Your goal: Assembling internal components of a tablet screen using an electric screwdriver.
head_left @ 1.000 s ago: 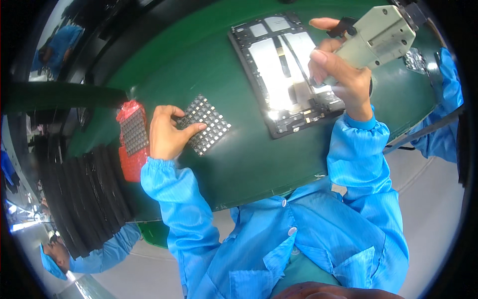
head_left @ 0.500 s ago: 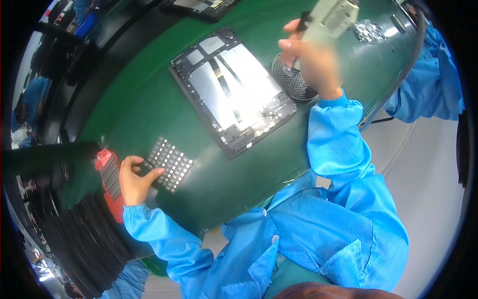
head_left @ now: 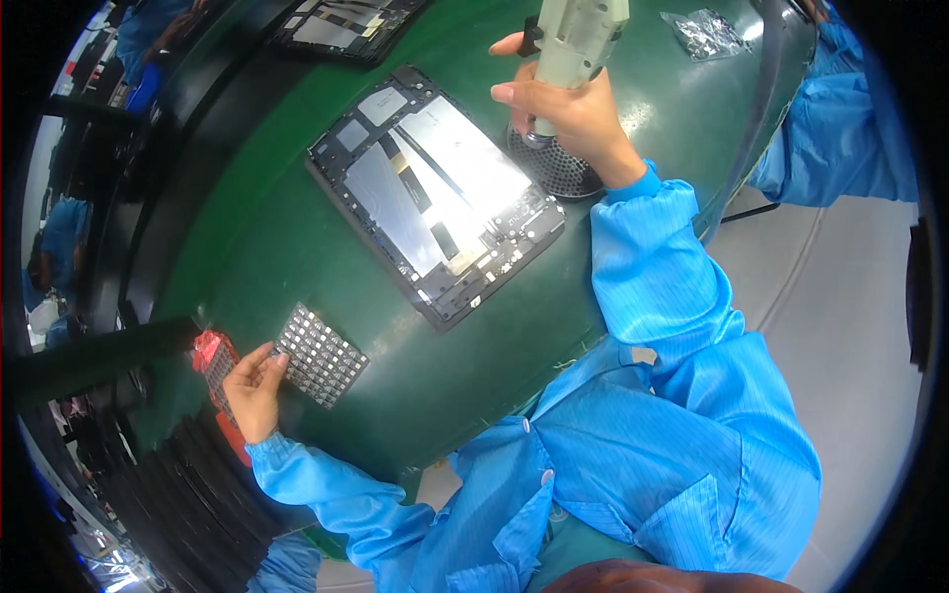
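In my right hand (head_left: 583,114) I grip a pale grey-green electric screwdriver (head_left: 578,42), its metal nose pointing down over a round perforated dark dish (head_left: 559,166). My left hand (head_left: 255,390) pinches the left edge of a dark sheet (head_left: 324,356) covered with rows of small light squares, between thumb and fingers. Between the hands lies an opened tablet (head_left: 435,193), tilted on the green table, with silver battery panels, a ribbon cable and a black frame showing. The screwdriver's tip is partly hidden against the dish.
Another opened tablet (head_left: 346,25) lies at the far edge. A clear bag of small parts (head_left: 707,35) sits far right. By my left wrist are a red packet (head_left: 210,348) and a stack of black trays (head_left: 193,494). A blue-sleeved person (head_left: 830,148) is at the right.
My right hand and the screwdriver have shifted slightly left. My left hand has moved a little lower, still pinching the sheet. The whole view has shifted somewhat.
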Action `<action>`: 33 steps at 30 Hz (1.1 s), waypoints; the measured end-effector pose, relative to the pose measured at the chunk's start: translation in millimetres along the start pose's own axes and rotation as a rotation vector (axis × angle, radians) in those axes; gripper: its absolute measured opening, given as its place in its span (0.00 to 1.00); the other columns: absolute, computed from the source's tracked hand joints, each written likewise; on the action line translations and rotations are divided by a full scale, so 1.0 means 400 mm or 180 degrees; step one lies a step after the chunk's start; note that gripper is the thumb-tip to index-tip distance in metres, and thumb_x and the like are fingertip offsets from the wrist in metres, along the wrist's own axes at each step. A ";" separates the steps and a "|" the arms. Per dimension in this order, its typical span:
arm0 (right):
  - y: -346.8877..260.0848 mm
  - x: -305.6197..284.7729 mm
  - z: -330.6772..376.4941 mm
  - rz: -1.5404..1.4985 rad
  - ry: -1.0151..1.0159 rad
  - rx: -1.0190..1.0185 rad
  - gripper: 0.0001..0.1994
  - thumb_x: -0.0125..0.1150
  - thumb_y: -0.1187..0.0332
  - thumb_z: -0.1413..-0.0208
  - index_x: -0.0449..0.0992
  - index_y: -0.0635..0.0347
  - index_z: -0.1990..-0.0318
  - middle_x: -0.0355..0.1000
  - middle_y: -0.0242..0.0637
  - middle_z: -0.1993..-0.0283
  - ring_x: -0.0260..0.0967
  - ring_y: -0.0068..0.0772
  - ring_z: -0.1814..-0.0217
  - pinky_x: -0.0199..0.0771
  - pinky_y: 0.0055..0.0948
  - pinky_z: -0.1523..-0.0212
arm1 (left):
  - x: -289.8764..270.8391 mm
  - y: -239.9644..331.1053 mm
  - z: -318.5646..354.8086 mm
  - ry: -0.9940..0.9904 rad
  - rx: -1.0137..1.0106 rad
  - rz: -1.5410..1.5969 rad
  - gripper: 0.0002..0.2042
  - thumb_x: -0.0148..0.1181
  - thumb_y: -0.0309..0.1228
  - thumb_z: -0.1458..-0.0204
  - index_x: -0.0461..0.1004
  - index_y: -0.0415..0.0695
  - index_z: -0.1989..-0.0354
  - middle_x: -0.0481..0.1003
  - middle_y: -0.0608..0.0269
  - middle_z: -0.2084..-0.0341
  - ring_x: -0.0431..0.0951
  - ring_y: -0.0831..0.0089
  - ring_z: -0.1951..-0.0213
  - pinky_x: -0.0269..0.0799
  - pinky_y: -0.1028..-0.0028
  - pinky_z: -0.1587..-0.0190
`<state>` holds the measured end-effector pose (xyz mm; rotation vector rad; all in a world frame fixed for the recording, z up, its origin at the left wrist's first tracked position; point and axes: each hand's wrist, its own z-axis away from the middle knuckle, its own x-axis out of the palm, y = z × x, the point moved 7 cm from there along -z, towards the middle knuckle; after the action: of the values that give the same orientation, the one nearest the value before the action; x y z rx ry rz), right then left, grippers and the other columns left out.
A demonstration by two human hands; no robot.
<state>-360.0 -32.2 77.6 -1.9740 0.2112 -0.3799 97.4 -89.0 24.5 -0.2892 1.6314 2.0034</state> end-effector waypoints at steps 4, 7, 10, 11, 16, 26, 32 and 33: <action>0.013 0.002 -0.002 0.0078 -0.0046 0.0073 0.12 0.64 0.78 0.57 0.70 0.67 0.63 0.67 0.30 0.83 0.65 0.20 0.84 0.65 0.21 0.82 | 0.005 -0.010 -0.008 -0.0013 0.0011 -0.0035 0.14 0.64 0.22 0.56 0.74 0.33 0.59 0.75 0.65 0.73 0.73 0.82 0.71 0.68 0.84 0.64; 0.008 0.003 -0.002 0.0120 -0.0054 0.0050 0.12 0.64 0.77 0.57 0.70 0.67 0.63 0.67 0.30 0.83 0.65 0.20 0.84 0.64 0.21 0.82 | 0.009 -0.002 -0.008 -0.0016 -0.0005 -0.0053 0.14 0.63 0.20 0.56 0.73 0.31 0.59 0.75 0.63 0.72 0.72 0.81 0.71 0.69 0.84 0.64; 0.007 0.004 -0.005 0.0112 -0.0053 0.0063 0.12 0.64 0.77 0.57 0.70 0.67 0.63 0.67 0.30 0.84 0.65 0.20 0.84 0.64 0.21 0.82 | 0.010 0.000 -0.011 -0.0017 -0.0005 -0.0045 0.13 0.63 0.19 0.56 0.73 0.31 0.60 0.75 0.62 0.72 0.73 0.81 0.70 0.69 0.84 0.64; 0.007 0.006 -0.005 0.0105 -0.0055 0.0079 0.12 0.64 0.77 0.57 0.70 0.66 0.64 0.67 0.30 0.84 0.65 0.20 0.84 0.64 0.21 0.82 | 0.008 -0.001 -0.010 -0.0014 -0.0007 -0.0040 0.13 0.63 0.19 0.56 0.73 0.31 0.60 0.75 0.62 0.72 0.73 0.81 0.70 0.69 0.84 0.64; -0.010 0.015 -0.005 0.0149 0.0012 -0.0021 0.13 0.63 0.78 0.57 0.69 0.68 0.63 0.66 0.30 0.85 0.64 0.20 0.85 0.64 0.21 0.81 | 0.001 -0.001 0.000 0.0009 0.0028 -0.0043 0.10 0.64 0.19 0.58 0.74 0.31 0.65 0.75 0.63 0.74 0.73 0.80 0.72 0.69 0.83 0.66; -0.100 0.237 0.087 -0.0685 -0.0550 -0.0037 0.19 0.60 0.81 0.55 0.65 0.73 0.54 0.67 0.34 0.82 0.65 0.23 0.82 0.63 0.22 0.81 | 0.073 0.158 0.039 0.0848 0.1778 -0.0746 0.05 0.65 0.21 0.60 0.75 0.37 0.76 0.73 0.64 0.79 0.71 0.79 0.77 0.67 0.81 0.73; -0.043 0.381 0.101 -0.0663 -0.1064 0.0412 0.17 0.62 0.80 0.55 0.67 0.70 0.56 0.66 0.29 0.84 0.63 0.17 0.83 0.62 0.18 0.82 | 0.216 0.176 0.040 0.0109 0.1697 -0.0684 0.04 0.62 0.20 0.58 0.75 0.36 0.73 0.71 0.62 0.80 0.69 0.79 0.80 0.62 0.80 0.78; -0.039 0.391 0.104 -0.0650 -0.1105 0.0426 0.17 0.62 0.80 0.55 0.67 0.70 0.56 0.66 0.29 0.84 0.63 0.17 0.83 0.62 0.18 0.82 | 0.210 0.168 0.035 0.0136 0.1674 -0.0656 0.04 0.62 0.20 0.58 0.75 0.36 0.73 0.71 0.62 0.80 0.69 0.79 0.80 0.62 0.80 0.78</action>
<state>-199.6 -39.6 102.3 -1.8982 -0.2331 -0.1707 -5.7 -61.7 43.7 -0.2871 1.9916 1.3654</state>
